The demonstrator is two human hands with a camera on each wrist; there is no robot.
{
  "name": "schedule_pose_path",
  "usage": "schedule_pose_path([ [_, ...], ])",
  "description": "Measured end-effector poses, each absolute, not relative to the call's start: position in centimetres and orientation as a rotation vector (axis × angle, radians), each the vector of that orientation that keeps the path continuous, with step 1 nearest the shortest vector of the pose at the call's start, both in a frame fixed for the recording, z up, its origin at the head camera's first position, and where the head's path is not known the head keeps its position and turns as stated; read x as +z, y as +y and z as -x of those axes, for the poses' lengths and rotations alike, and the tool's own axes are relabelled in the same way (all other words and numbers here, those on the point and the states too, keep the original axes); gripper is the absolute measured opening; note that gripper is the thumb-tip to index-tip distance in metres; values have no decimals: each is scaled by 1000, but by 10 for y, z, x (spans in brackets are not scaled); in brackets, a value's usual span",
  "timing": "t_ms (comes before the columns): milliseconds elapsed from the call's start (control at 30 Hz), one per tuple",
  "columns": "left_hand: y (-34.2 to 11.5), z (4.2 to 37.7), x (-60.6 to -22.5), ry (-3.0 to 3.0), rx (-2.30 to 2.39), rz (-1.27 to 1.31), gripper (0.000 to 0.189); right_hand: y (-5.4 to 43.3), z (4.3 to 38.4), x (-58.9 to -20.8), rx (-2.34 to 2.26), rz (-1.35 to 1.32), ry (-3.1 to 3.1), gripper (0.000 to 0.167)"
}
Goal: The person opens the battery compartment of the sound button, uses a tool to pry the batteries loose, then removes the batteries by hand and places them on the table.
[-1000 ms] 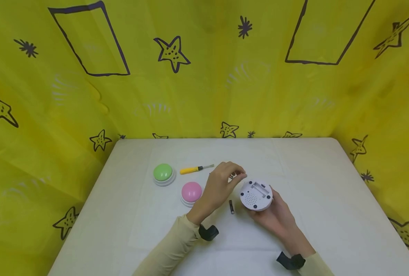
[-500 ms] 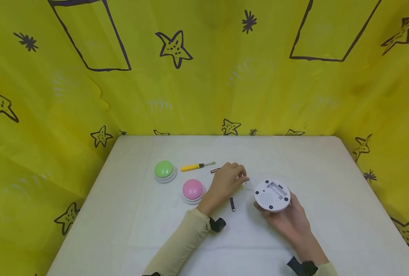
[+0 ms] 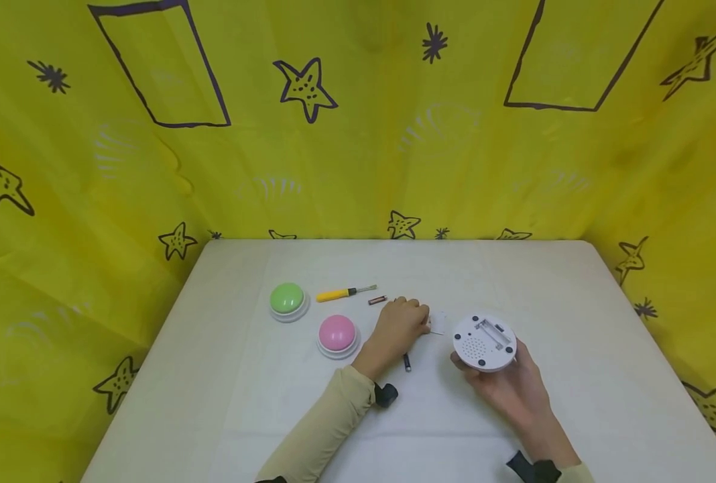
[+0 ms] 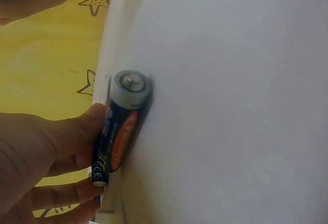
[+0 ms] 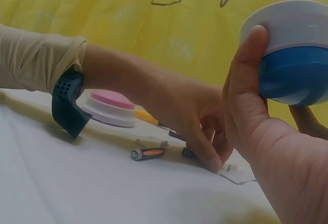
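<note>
My right hand (image 3: pixel 517 386) grips a round push-button buzzer (image 3: pixel 485 343) upside down, its white base with an open battery compartment facing up. Its blue dome (image 5: pixel 294 78) shows in the right wrist view. My left hand (image 3: pixel 397 329) is low over the table with curled fingers, fingertips right at a thin white piece (image 5: pixel 238 177). In the left wrist view a dark battery (image 4: pixel 100 162) overlaps those fingers; whether they hold it or the white piece, I cannot tell. A nearer AA battery (image 4: pixel 123 119) with an orange mark lies just below the hand.
A pink-domed buzzer (image 3: pixel 336 333) and a green-domed buzzer (image 3: pixel 287 298) stand dome up on the left. Behind them lies a yellow-handled screwdriver (image 3: pixel 334 294). Another battery (image 3: pixel 377 300) lies beside its tip. A yellow curtain (image 3: pixel 358 154) hangs behind the white table (image 3: pixel 545 268).
My right hand has carried the upturned buzzer to the right, away from my left hand. My left hand has come down towards the table, uncovering the battery near the screwdriver.
</note>
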State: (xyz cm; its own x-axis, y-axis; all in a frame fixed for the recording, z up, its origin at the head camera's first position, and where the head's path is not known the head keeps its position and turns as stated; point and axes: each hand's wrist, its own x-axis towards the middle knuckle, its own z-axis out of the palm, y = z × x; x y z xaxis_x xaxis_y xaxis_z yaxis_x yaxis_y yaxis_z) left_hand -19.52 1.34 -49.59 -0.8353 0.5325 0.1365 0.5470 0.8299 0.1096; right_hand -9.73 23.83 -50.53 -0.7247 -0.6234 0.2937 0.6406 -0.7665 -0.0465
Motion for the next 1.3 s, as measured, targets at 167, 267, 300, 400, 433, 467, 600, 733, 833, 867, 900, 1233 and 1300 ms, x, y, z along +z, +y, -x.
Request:
schedule_pose_path([
  [167,14,193,-496,-2910,-182,874,20,239,96,-506,-2424,358,-75,73],
  [267,15,193,-494,-2889,-163,884,21,240,97,-507,-2433,360,-54,73],
  [300,15,193,-493,-2883,-155,886,21,240,97,-508,-2435,358,-54,72],
  [400,15,192,-490,-2872,-110,882,22,241,98,-508,-2438,345,-52,71],
  [433,15,192,-489,-2870,-89,880,23,241,99,-509,-2436,341,-53,70],
  [467,14,191,-488,-2867,-67,881,24,241,99,-509,-2433,338,-56,70],
  [600,9,188,-480,-2854,-21,873,24,241,101,-511,-2431,337,-41,69],
  [733,1,185,-468,-2843,-20,862,19,243,103,-513,-2439,334,-13,67],
  [833,-10,182,-457,-2846,-52,859,17,244,104,-514,-2440,327,8,66],
  [867,-14,181,-453,-2845,-77,857,16,244,104,-514,-2438,324,15,66],
  [900,-18,180,-450,-2848,-104,857,16,245,104,-514,-2438,320,23,65],
  [1233,-78,171,-413,-2816,-372,754,15,250,105,-506,-2511,229,122,55],
  [1300,-90,173,-410,-2813,-393,717,14,252,106,-503,-2543,221,208,52],
])
